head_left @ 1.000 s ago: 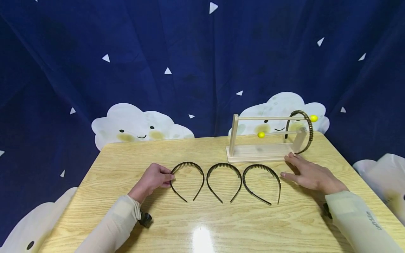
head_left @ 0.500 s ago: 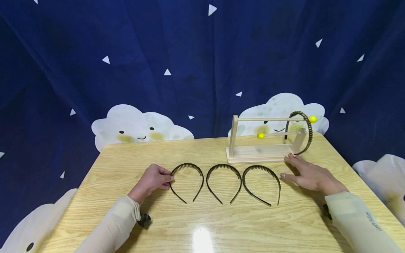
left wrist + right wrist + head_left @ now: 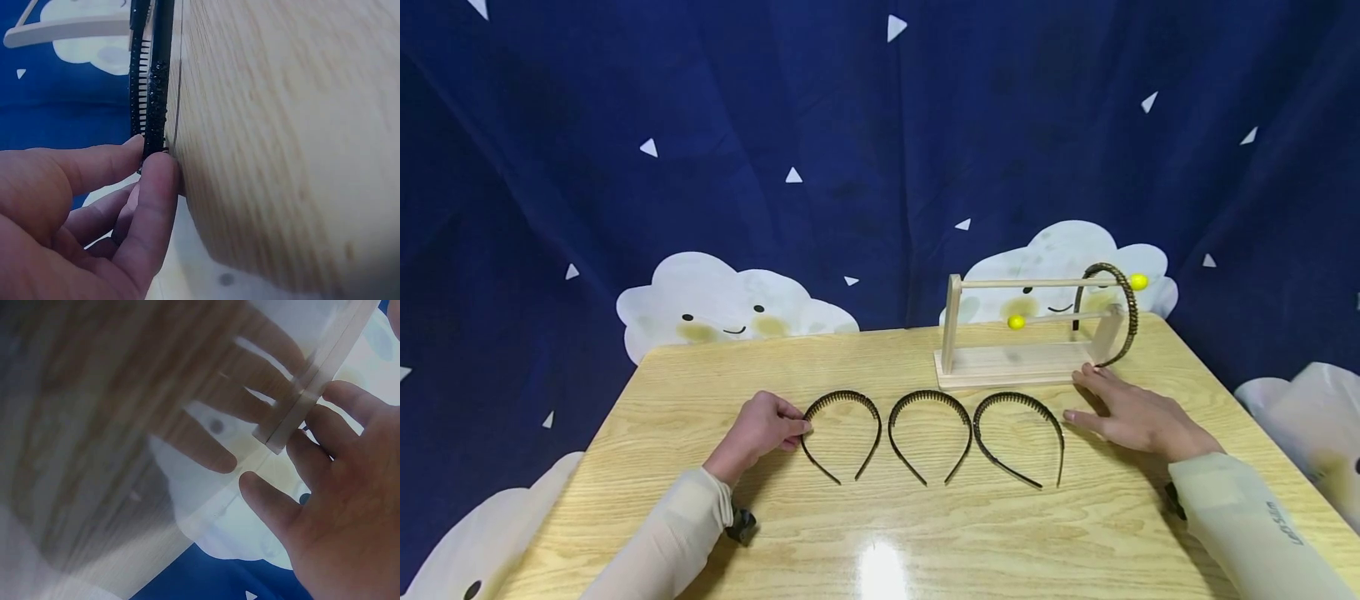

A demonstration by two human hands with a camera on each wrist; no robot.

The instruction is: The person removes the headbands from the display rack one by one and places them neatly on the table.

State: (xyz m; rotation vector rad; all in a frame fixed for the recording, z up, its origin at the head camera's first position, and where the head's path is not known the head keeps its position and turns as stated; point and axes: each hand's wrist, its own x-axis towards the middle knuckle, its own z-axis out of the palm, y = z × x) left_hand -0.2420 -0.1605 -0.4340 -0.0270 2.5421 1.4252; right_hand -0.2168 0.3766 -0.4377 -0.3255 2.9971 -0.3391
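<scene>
My left hand [image 3: 760, 433] pinches the left side of a dark toothed headband [image 3: 842, 394] lying on the table. In the left wrist view, thumb and forefinger grip that headband [image 3: 157, 94] at its beaded side. To its right lie a second headband [image 3: 929, 394] and a third headband [image 3: 1015, 397], in a row with their ends toward me. My right hand [image 3: 1138, 417] rests with spread fingers at the right front corner of a wooden rack [image 3: 1015, 367]. In the right wrist view its fingertips touch the rack's base [image 3: 294, 419]. A bronze-brown headband [image 3: 1131, 317] hangs on the rack's upper bar.
Two rack bars end in yellow knobs, one on the upper right [image 3: 1138, 282] and one on the lower left [image 3: 1016, 322]. The wooden table [image 3: 820, 550] is glossy and reflects light. Behind it hangs a dark blue curtain [image 3: 850, 100] with white clouds.
The leftmost headband has slid very slightly left with my left hand, so the gap to the middle one is a little wider. My right hand stays at the rack.
</scene>
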